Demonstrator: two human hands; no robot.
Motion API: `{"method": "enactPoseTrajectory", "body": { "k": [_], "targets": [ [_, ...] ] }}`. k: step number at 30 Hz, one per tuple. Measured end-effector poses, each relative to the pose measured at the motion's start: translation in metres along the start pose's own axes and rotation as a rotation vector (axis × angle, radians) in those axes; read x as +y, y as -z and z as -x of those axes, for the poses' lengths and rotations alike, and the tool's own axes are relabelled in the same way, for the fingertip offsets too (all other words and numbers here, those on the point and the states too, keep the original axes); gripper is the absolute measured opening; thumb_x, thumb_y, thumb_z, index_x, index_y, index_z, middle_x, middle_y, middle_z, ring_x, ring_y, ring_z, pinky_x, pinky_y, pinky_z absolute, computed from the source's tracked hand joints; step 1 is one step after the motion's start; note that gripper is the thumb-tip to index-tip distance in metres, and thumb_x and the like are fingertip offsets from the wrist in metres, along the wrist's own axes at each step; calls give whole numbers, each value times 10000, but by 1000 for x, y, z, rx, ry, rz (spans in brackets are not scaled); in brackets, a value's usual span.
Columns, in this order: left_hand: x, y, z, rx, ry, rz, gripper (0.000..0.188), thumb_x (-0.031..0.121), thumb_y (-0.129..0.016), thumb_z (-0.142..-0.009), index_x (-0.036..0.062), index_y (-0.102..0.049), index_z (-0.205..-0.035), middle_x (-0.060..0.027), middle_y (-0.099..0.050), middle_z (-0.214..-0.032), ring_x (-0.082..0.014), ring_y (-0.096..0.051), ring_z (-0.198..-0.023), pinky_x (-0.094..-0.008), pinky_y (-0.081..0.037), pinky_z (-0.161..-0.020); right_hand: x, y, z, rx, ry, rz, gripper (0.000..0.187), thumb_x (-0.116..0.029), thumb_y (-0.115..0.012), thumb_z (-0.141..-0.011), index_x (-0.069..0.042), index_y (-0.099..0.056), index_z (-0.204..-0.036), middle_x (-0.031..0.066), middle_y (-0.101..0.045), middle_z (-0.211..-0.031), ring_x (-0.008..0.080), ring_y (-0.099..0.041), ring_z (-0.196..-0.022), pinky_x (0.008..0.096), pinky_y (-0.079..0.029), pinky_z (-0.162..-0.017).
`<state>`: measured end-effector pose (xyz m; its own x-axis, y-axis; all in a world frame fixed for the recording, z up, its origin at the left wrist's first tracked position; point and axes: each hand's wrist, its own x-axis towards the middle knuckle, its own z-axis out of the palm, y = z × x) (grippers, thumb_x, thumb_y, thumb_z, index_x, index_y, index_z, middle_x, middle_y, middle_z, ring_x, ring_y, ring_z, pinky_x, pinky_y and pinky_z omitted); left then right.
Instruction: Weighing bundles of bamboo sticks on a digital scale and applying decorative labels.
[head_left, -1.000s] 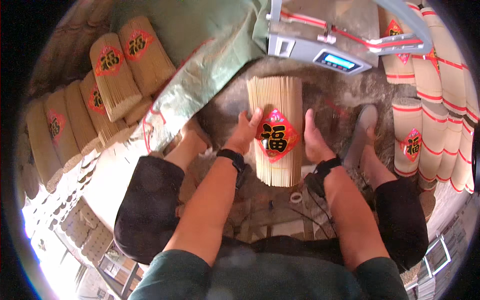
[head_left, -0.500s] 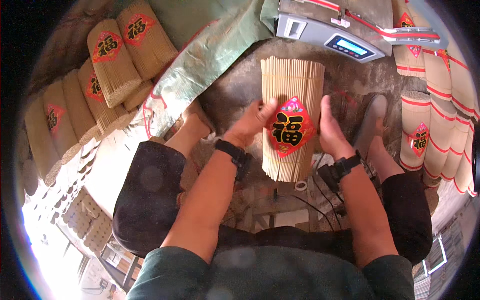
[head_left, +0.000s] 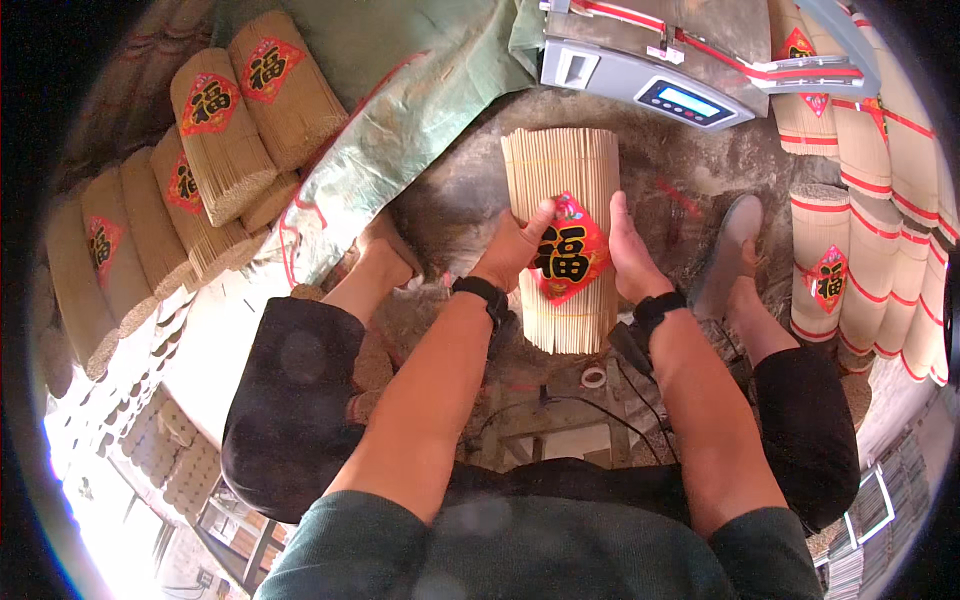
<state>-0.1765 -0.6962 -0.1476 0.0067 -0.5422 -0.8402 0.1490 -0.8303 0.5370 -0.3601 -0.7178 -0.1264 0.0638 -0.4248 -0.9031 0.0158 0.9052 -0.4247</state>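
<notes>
1. The bundle of thin sticks (head_left: 563, 240) is a pale straw-coloured roll, long and round, its sticks lying close and even; it stands on end between the person's knees, over the dusty ground (head_left: 460, 200)
2. A red diamond-shaped label (head_left: 566, 252) with a dark character and a gold edge sits on the front of the bundle, about midway along its length
3. The left hand (head_left: 515, 250) is curled round the left side of the bundle, fingers hidden behind it, the thumb pressed on the front at the label's upper left edge
4. The right hand (head_left: 630, 255) lies flat and nearly straight against the right side of the bundle, just beside the label; its fingers point up along the sticks, and whether they wrap behind cannot be told
5. A grey digital scale (head_left: 660, 80) stands just beyond the bundle's top end
6. More labelled bundles (head_left: 215, 135) lie stacked at the left, and banded ones (head_left: 850, 240) stand at the right, near a sandalled foot (head_left: 725, 255)
</notes>
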Motion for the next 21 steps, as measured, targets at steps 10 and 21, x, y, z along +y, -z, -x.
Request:
{"method": "enactPoseTrajectory", "body": {
  "k": [10, 21],
  "targets": [
    [-7, 11, -10, -119, -73, 21, 925, 645, -595, -804, -85, -317, -1299, -163, -585, -1049, -200, -569, -915, -330, -500, -786, 10, -3, -5, 42, -19, -41, 893, -708, -180, -903, 1, -342, -1420, 147, -399, -1429, 235, -332, -1328, 340, -222, -1103],
    [-1, 14, 16, -116, -93, -114, 874, 629, -580, -828, -128, -354, -1203, -153, -555, -977, -169, -556, -858, -314, -494, -757, 19, 16, -12, -203, 79, -58, 883, -707, -198, -904, -1, -342, -1414, 132, -402, -1424, 219, -381, -1292, 376, -254, -1088]
  ]
}}
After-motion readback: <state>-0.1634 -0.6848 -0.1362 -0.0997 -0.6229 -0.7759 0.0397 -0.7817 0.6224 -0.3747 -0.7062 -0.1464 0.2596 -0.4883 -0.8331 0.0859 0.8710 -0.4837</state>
